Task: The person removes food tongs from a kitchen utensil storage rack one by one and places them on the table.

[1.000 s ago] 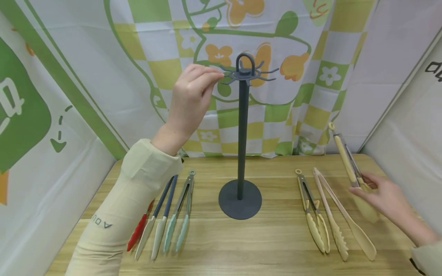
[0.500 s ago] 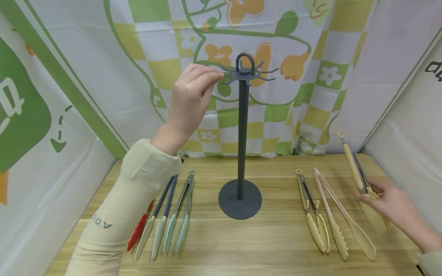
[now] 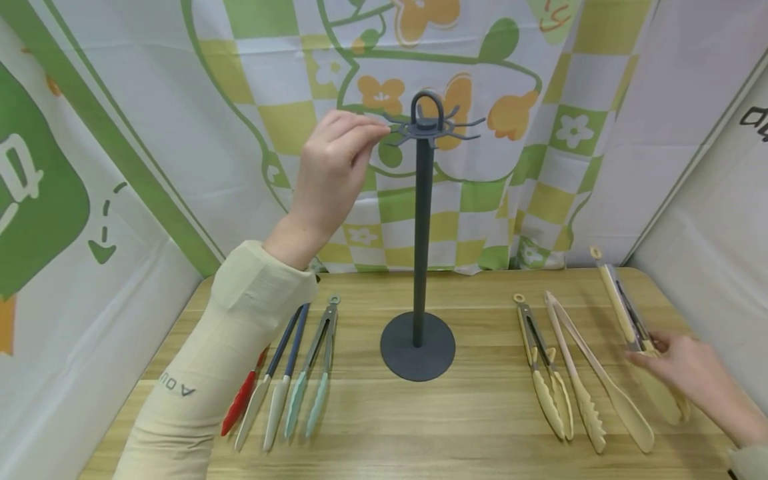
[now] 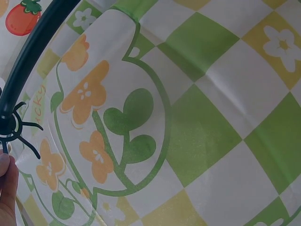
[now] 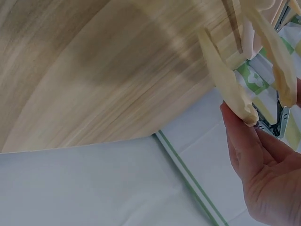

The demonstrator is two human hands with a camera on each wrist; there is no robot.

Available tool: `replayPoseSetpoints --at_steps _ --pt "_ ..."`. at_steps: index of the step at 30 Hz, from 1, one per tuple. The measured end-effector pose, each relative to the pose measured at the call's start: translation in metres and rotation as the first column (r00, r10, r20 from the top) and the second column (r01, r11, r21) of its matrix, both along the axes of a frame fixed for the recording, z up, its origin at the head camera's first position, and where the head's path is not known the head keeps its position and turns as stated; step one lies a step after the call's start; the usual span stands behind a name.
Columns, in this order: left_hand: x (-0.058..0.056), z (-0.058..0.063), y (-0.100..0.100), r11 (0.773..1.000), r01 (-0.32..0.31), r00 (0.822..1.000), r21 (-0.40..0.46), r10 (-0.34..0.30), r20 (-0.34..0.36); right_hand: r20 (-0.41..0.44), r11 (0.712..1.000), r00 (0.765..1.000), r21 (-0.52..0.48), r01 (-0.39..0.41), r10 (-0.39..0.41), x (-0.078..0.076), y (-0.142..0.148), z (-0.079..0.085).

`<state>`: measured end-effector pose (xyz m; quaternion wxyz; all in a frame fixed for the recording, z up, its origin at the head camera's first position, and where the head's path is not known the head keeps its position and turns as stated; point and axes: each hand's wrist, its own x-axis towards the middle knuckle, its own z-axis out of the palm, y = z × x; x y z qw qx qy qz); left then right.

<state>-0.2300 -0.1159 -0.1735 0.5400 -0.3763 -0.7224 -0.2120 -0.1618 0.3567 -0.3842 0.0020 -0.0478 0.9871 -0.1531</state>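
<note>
A dark grey hook stand (image 3: pixel 423 233) with a round base stands mid-table, a ring of hooks at its top. My left hand (image 3: pixel 336 163) pinches the tip of one hook on the left side; in the left wrist view its fingertips (image 4: pixel 7 172) meet a hook. At the far right my right hand (image 3: pixel 690 373) grips pale yellow tongs (image 3: pixel 621 303) around the middle, their looped end pointing away and tilted up. The right wrist view shows the tongs' two pale heads (image 5: pixel 225 80) spread apart near the thumb and fingers, over the wooden table.
Left of the stand lie mint tongs (image 3: pixel 321 393), white-tipped blue-handled tongs (image 3: pixel 279 407) and red tongs (image 3: pixel 240 403), partly behind the left sleeve. On the right lie yellow tongs (image 3: pixel 549 393) and pale pink tongs (image 3: pixel 579 393). A patterned curtain (image 3: pixel 396 220) hangs behind the table.
My right hand has lowered the yellow tongs toward the table and moved them a little right and nearer. The left hand keeps its place at the hook.
</note>
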Motion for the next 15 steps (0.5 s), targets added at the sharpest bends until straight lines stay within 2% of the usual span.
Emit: replayPoseSetpoints --at_steps 6,15 --pt "0.0 0.001 0.0 1.0 0.004 1.0 0.003 -0.004 0.002 -0.01 1.0 1.0 0.001 0.007 -0.007 0.001 -0.001 -0.007" --pt "0.0 0.0 -0.001 1.0 0.001 1.0 -0.005 -0.001 0.001 0.063 1.0 0.998 0.009 0.025 -0.026 0.005 0.002 -0.016"
